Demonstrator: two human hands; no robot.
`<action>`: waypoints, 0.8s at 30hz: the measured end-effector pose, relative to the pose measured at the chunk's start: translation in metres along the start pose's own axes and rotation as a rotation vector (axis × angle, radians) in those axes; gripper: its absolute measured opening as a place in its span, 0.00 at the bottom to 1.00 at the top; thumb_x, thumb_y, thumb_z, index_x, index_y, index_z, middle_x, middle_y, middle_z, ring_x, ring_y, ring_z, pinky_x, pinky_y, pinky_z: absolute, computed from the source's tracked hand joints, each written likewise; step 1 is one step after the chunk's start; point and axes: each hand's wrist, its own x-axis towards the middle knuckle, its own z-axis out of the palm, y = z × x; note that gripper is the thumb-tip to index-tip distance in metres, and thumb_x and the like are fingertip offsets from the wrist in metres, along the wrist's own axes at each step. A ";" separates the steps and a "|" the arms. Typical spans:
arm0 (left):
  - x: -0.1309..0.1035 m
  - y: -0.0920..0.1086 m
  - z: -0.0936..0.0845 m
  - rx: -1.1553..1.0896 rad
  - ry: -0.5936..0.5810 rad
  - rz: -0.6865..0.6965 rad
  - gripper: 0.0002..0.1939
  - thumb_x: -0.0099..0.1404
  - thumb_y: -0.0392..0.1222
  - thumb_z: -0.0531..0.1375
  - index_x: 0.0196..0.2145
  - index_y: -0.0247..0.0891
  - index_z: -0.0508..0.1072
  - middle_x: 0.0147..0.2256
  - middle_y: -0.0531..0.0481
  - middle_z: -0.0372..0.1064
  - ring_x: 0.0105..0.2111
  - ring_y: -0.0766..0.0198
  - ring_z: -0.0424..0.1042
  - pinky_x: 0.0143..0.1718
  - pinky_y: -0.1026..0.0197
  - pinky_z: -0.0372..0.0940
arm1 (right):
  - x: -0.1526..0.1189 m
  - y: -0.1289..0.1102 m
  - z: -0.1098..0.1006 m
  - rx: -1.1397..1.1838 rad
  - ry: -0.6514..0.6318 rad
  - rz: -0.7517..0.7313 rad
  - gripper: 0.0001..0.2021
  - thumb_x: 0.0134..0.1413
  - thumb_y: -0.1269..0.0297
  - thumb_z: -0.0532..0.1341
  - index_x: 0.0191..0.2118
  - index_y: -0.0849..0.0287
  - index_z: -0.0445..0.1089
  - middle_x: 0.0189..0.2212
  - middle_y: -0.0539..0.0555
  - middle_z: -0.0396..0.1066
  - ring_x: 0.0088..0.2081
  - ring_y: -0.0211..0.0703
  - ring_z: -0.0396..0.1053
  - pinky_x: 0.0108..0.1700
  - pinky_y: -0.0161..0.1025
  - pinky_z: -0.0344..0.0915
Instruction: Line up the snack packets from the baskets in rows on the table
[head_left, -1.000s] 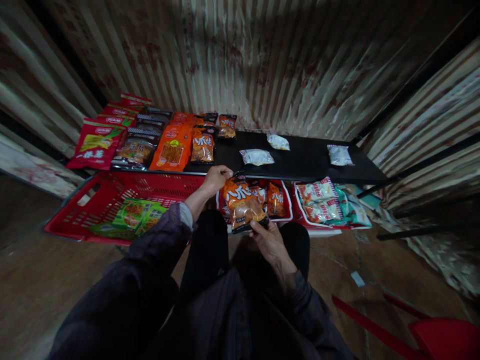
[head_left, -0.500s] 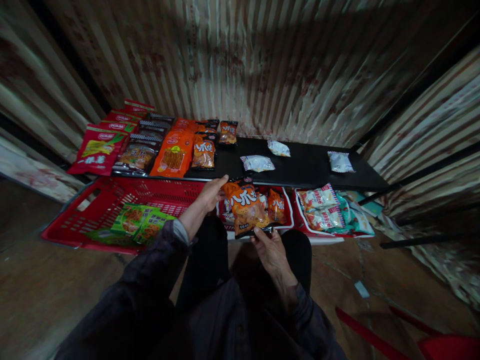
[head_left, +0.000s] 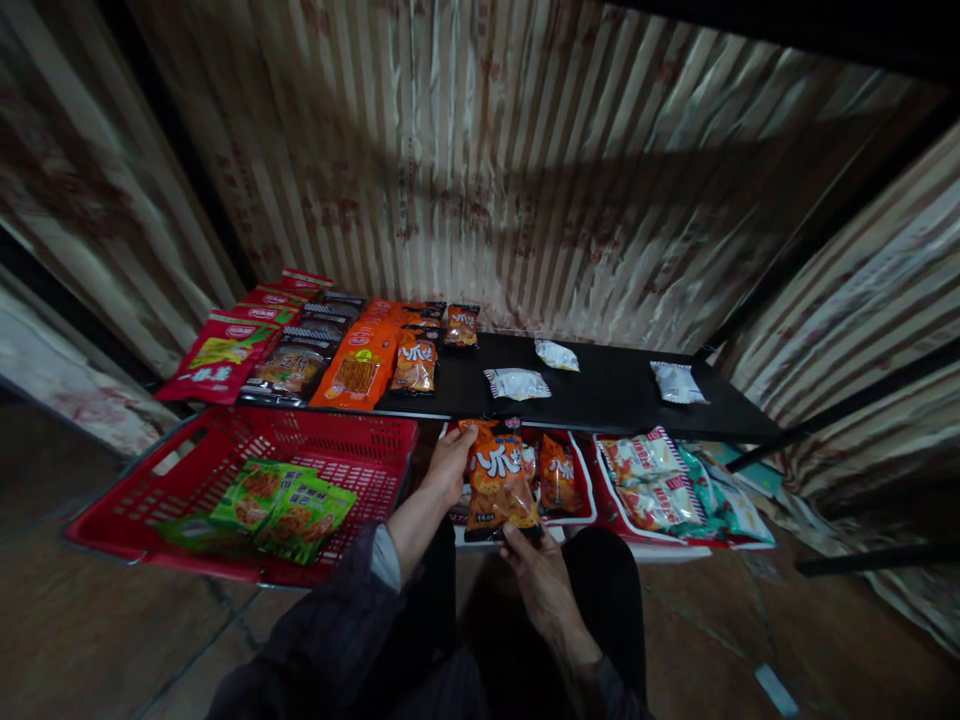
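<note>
Between my two hands is an orange and black snack bag (head_left: 501,482), its printed front facing up. My left hand (head_left: 450,468) grips its upper left edge, thumb on top. At the bottom edge, my right hand (head_left: 531,565) pinches the bag between thumb and fingers. Behind it sits a white-rimmed red basket (head_left: 589,490) holding another orange snack bag (head_left: 557,474) and some partly hidden packs. On the black shelf (head_left: 600,400) beyond, matching small orange bags (head_left: 415,362) stand beside flat orange packets (head_left: 356,365).
A red basket (head_left: 360,432) with green snack packs (head_left: 304,515) stands left. Red bags (head_left: 225,350) and dark packs (head_left: 294,362) fill the shelf's left end. White packets (head_left: 517,383) lie along it. Another basket (head_left: 611,495) holds white-red packs (head_left: 656,490) at right. Black posts (head_left: 862,405) frame the shelf.
The view has tilted up, so the shelf and baskets sit lower in the picture. Both hands still hold the orange snack bag, which is now more upright in the picture.
</note>
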 end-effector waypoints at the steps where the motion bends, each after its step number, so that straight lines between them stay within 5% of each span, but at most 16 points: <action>1: 0.001 -0.001 0.001 -0.001 -0.001 0.014 0.12 0.53 0.45 0.68 0.31 0.35 0.72 0.27 0.51 0.75 0.25 0.65 0.74 0.30 0.63 0.68 | 0.001 0.000 -0.001 -0.019 -0.007 0.010 0.24 0.25 0.62 0.78 0.36 0.56 0.75 0.27 0.47 0.76 0.26 0.35 0.70 0.28 0.33 0.67; 7: 0.006 -0.002 0.004 0.018 0.041 0.088 0.10 0.57 0.44 0.65 0.33 0.37 0.71 0.25 0.53 0.73 0.24 0.65 0.73 0.31 0.61 0.68 | 0.013 0.000 0.001 -0.142 -0.055 -0.058 0.28 0.27 0.58 0.77 0.41 0.57 0.75 0.32 0.50 0.78 0.27 0.37 0.71 0.30 0.35 0.68; 14: 0.009 -0.001 0.003 0.044 -0.036 0.148 0.16 0.56 0.51 0.64 0.38 0.39 0.73 0.35 0.50 0.76 0.35 0.62 0.75 0.39 0.61 0.68 | 0.033 0.002 0.013 -0.132 -0.042 -0.144 0.34 0.34 0.59 0.75 0.53 0.55 0.70 0.34 0.50 0.78 0.28 0.37 0.72 0.31 0.35 0.69; 18: 0.007 -0.005 0.000 0.123 -0.124 0.137 0.23 0.55 0.48 0.65 0.48 0.38 0.71 0.43 0.47 0.76 0.43 0.58 0.75 0.46 0.58 0.66 | 0.047 -0.007 0.032 -0.040 -0.047 -0.145 0.31 0.33 0.61 0.75 0.50 0.54 0.72 0.36 0.51 0.78 0.31 0.39 0.73 0.33 0.36 0.71; 24: 0.017 -0.004 -0.002 0.222 -0.101 0.218 0.22 0.52 0.48 0.67 0.43 0.36 0.72 0.42 0.44 0.77 0.43 0.56 0.75 0.47 0.57 0.67 | 0.078 -0.012 0.057 0.012 -0.054 -0.130 0.25 0.29 0.63 0.76 0.40 0.53 0.75 0.35 0.49 0.78 0.31 0.37 0.73 0.32 0.34 0.71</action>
